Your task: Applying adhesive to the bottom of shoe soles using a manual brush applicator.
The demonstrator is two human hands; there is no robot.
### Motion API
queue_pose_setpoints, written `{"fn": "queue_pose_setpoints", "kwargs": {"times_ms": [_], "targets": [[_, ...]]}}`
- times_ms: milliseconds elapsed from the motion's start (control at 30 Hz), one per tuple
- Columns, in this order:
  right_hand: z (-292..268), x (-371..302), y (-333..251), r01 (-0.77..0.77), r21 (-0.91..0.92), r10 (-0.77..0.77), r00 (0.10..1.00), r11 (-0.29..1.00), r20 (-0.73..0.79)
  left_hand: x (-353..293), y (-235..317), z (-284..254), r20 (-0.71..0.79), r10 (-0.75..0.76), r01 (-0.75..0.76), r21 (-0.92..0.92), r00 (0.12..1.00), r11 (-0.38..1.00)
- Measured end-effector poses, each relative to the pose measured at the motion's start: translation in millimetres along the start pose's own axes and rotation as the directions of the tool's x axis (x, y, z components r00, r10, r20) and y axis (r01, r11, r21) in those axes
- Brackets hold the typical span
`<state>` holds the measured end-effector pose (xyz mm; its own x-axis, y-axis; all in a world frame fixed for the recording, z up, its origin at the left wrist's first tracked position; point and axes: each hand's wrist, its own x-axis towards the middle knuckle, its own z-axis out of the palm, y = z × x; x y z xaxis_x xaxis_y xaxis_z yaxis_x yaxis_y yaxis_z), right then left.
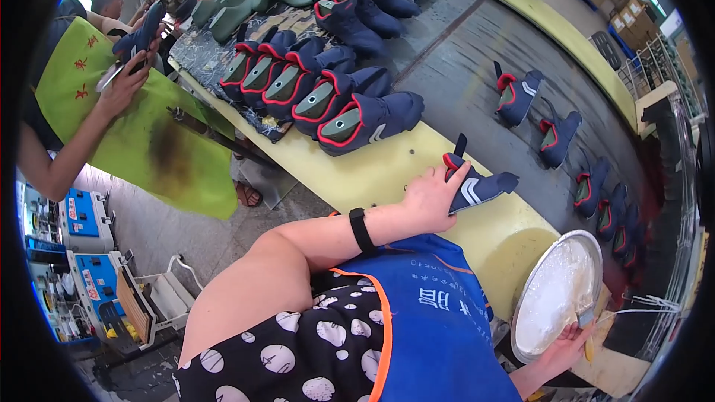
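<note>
My left hand grips the heel end of a navy shoe upper with a red collar and white stripes, over the yellow table edge. My right hand is closed round a brush at the lower right; its grey metal part shows, and a yellow handle seems to stick out below. The brush is at the rim of a round metal pan holding white paste. Left of the held upper, several navy shoe uppers with green lasts inside stand in a row.
Green shoe lasts are heaped at the far left of the table. More uppers stand on the dark conveyor belt to the right. A co-worker in a yellow-green apron holds another shoe at the left. Blue-fronted machines stand below.
</note>
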<state>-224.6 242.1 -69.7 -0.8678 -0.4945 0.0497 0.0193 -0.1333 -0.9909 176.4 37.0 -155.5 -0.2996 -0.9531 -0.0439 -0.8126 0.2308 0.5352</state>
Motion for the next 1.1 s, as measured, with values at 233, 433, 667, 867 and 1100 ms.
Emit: {"fn": "queue_pose_setpoints", "kwargs": {"times_ms": [233, 433, 667, 867, 1100], "targets": [[12, -2, 2, -0.058, -0.073, 0.055, 0.998, 0.996, -0.038, 7, 2, -4, 0.236, -0.047, 0.092, -0.185, 0.971, 0.978], [2, 0, 6, 0.137, -0.395, -0.075, 0.983, 0.908, 0.169, 18, 34, 1, 0.479, 0.154, 0.327, -0.767, 0.864, 0.552], [-18, 16, 14, 0.241, -0.787, -0.193, 0.969, 0.568, 0.157, 22, 130, 0, 0.589, 0.345, 0.457, -0.798, 0.731, 0.392], [-20, 17, 3, 0.271, -0.671, -0.249, 0.959, 0.69, 0.132, 34, 166, 1, 0.701, 0.399, 0.481, -0.703, 0.59, 0.523], [-15, 26, -23, 0.497, -0.735, -0.469, 0.84, 0.462, 0.273, 50, 194, 7, 0.762, 0.448, 0.517, -0.647, 0.468, 0.561]]}}
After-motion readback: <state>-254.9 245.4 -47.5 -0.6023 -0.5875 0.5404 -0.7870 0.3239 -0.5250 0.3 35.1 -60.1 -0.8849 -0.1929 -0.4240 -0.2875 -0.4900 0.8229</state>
